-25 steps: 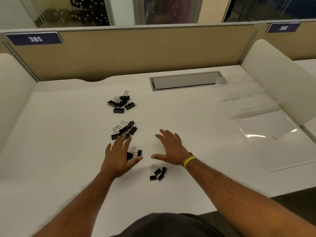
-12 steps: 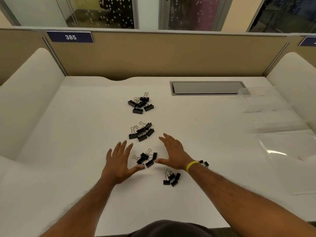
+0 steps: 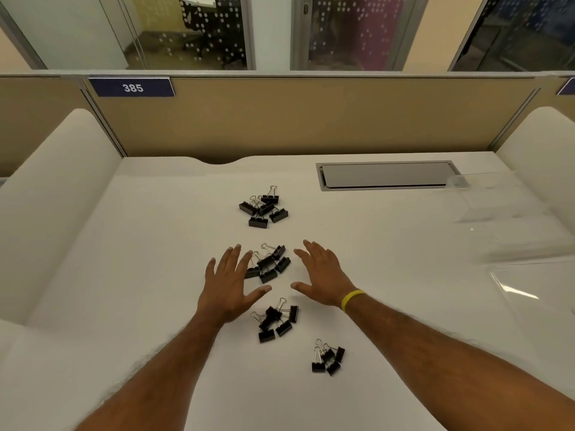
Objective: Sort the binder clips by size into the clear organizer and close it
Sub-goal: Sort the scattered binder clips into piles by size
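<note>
Black binder clips lie in several small heaps on the white desk. The farthest heap [image 3: 264, 206] holds the biggest clips. A second heap [image 3: 270, 262] sits between my two hands. My left hand [image 3: 231, 284] is flat and open just left of it, fingers spread. My right hand [image 3: 322, 273], with a yellow wristband, is open just right of it. A third heap [image 3: 278, 320] lies below my thumbs. A fourth heap [image 3: 328, 357] of small clips lies nearest me. The clear organizer [image 3: 510, 225] stands open at the far right, its lid [image 3: 538, 293] laid flat toward me.
A grey cable hatch [image 3: 385, 175] is set into the desk at the back. A tan partition [image 3: 295, 119] with a "385" label closes off the rear. Curved white side panels rise at left [image 3: 59, 194] and right [image 3: 538, 150].
Both hands have moved forward, from beside the third heap to either side of the second heap. The view has shifted left, so the organizer sits nearer the right edge.
</note>
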The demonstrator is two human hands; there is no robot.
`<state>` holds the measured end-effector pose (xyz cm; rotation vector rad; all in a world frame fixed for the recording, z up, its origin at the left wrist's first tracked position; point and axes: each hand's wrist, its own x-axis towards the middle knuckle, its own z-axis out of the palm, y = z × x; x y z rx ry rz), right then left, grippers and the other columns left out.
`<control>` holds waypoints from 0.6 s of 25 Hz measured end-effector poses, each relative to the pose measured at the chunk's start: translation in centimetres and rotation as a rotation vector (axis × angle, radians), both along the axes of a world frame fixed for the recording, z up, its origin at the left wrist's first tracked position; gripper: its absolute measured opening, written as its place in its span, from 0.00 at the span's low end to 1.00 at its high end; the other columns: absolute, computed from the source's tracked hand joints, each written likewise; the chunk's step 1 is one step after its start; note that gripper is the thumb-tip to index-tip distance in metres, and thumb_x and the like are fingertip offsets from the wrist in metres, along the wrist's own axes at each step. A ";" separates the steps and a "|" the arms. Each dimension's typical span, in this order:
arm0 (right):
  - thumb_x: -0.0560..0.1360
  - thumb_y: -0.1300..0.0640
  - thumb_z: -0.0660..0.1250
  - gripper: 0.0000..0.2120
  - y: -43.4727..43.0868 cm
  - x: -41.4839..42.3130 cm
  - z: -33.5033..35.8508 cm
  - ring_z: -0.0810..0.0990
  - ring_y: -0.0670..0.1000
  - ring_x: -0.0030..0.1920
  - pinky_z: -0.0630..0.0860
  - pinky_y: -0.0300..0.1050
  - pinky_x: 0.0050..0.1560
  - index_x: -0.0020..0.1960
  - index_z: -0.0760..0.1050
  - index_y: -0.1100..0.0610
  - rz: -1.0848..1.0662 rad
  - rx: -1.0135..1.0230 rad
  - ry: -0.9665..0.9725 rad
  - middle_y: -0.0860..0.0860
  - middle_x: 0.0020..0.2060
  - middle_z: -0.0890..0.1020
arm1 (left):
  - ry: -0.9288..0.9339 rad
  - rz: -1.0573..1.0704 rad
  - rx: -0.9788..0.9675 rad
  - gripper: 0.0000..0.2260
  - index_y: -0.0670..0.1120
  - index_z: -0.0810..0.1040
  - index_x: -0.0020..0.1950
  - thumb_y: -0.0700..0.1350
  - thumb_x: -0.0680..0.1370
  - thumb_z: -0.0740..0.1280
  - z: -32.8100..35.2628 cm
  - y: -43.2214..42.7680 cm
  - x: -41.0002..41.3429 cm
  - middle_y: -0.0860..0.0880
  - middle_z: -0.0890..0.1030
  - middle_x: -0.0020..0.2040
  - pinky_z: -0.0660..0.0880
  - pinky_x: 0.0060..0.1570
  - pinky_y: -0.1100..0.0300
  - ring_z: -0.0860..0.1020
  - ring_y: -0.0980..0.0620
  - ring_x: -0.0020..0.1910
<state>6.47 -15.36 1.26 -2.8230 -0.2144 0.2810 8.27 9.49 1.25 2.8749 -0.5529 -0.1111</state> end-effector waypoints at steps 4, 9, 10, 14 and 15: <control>0.76 0.38 0.61 0.38 0.2 3.5 0.3 0.44 0.55 0.78 0.45 0.56 0.77 0.78 0.50 0.51 0.023 -0.068 -0.056 0.54 0.79 0.47 | -0.015 -0.013 0.018 0.40 0.52 0.51 0.79 0.74 0.73 0.45 0.3 -0.4 3.7 0.47 0.48 0.80 0.45 0.75 0.42 0.46 0.49 0.79; 0.76 0.34 0.58 0.39 -0.2 7.3 -0.5 0.45 0.56 0.78 0.46 0.58 0.77 0.78 0.50 0.51 -0.034 -0.086 0.001 0.55 0.79 0.47 | -0.016 -0.003 0.017 0.40 0.51 0.51 0.79 0.73 0.73 0.46 -0.4 -0.6 7.8 0.47 0.49 0.80 0.46 0.75 0.42 0.47 0.48 0.79; 0.76 0.34 0.58 0.39 -0.2 8.1 -0.9 0.47 0.57 0.78 0.48 0.57 0.76 0.78 0.51 0.52 -0.061 -0.069 0.005 0.56 0.78 0.50 | -0.007 0.004 0.014 0.40 0.51 0.51 0.79 0.74 0.73 0.46 -0.6 -0.6 8.6 0.47 0.49 0.80 0.47 0.75 0.42 0.47 0.49 0.79; 0.75 0.37 0.61 0.35 0.2 11.3 -1.5 0.61 0.58 0.73 0.58 0.53 0.72 0.75 0.60 0.55 -0.150 0.038 -0.046 0.57 0.73 0.63 | 0.012 0.024 0.000 0.42 0.52 0.51 0.79 0.75 0.72 0.44 -1.3 -0.9 10.9 0.47 0.49 0.80 0.47 0.75 0.42 0.47 0.49 0.79; 0.75 0.38 0.62 0.34 0.6 12.3 -1.6 0.65 0.58 0.70 0.62 0.53 0.69 0.73 0.61 0.56 -0.158 0.042 -0.063 0.56 0.70 0.66 | 0.014 0.030 -0.008 0.42 0.51 0.52 0.79 0.75 0.72 0.44 -1.4 -1.0 11.5 0.47 0.49 0.80 0.47 0.75 0.42 0.47 0.49 0.79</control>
